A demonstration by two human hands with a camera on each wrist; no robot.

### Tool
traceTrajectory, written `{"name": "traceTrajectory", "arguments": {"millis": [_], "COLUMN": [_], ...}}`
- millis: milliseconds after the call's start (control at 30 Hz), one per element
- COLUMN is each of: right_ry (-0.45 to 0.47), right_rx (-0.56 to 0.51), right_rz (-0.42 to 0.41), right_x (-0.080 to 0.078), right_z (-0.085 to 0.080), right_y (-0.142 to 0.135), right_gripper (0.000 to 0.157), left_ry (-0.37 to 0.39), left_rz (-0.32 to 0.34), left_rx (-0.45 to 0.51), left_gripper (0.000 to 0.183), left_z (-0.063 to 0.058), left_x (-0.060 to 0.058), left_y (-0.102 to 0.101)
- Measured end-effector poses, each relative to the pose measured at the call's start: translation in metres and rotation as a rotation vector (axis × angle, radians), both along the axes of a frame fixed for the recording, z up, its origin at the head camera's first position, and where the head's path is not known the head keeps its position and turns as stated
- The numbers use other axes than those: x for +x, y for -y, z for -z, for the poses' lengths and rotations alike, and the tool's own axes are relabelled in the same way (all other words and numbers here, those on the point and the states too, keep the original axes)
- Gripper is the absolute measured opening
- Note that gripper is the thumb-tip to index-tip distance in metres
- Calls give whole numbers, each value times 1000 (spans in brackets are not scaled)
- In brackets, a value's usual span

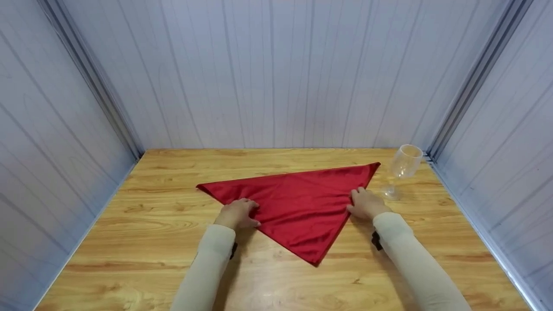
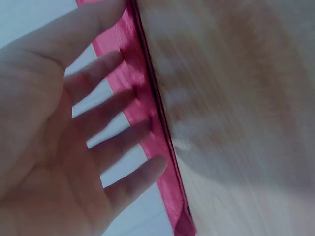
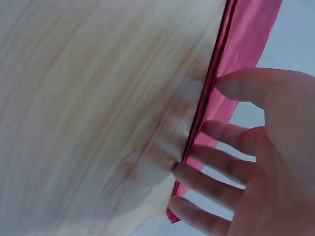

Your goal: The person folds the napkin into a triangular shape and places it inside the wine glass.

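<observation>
- Red cloth [image 1: 298, 198] lies on the wooden counter [image 1: 142, 255] as a triangle: long side away from the person, one corner toward them, a little right of centre.
- Left hand [image 1: 237, 214] rests at the left slanting edge. Its fingers [image 2: 140, 183] are spread, tips at the cloth; I see no pinch.
- Right hand [image 1: 367, 205] is at the right slanting edge. Fingers spread here too, tips along the edge, nothing pinched that I can see.
- Both slanting edges show stacked layers in the wrist views. Wrinkles run across the middle and right of the cloth.
- Step in hand, my reading: squaring and smoothing the triangle.
- To do it well: light, level fingertips; steady one edge while the other hand strokes wrinkles outward; move stacked layers together, lest they slip apart.
- Left far corner looks slightly curled; probably worth flattening.
- Caution: clear wine glass [image 1: 406, 163] stands near the right hand. A wide outward sweep could knock it.
</observation>
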State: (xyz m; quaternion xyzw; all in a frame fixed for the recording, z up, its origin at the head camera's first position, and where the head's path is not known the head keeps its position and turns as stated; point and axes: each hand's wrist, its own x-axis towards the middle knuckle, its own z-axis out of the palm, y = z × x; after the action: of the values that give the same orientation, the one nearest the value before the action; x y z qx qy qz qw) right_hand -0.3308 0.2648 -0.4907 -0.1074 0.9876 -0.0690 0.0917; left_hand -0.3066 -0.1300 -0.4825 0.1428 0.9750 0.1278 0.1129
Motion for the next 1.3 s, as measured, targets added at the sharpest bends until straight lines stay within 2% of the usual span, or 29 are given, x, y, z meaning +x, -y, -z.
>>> {"name": "traceTrajectory", "arguments": {"millis": [100,200,300,433,600,1033,1300], "right_ry": [-29,-18,38,102,114,159,170], "right_rx": [-76,-133,-156,-166,-158,-26,31], "right_rz": [2,-9,-12,-3,5,13,15], "right_x": [-2,-3,-4,-4,-2,1,10], "right_z": [4,8,10,10,7,2,-4], "right_y": [-8,-15,-21,-24,-23,-12,-3], "right_gripper": [42,57,71,78,81,80,79], "left_ry": [-64,-97,-106,-100,-96,-54,5], "left_rz": [-34,-65,-79,-85,-83,-75,-78], "left_rx": [-100,-151,-153,-145,-129,-51,-17], "left_gripper": [58,60,65,71,75,75,76], "left_z": [2,3,5,7,7,5,3], "left_x": [9,17,23,25,22,10,4], "left_y": [-5,-9,-13,-14,-12,-3,3]}}
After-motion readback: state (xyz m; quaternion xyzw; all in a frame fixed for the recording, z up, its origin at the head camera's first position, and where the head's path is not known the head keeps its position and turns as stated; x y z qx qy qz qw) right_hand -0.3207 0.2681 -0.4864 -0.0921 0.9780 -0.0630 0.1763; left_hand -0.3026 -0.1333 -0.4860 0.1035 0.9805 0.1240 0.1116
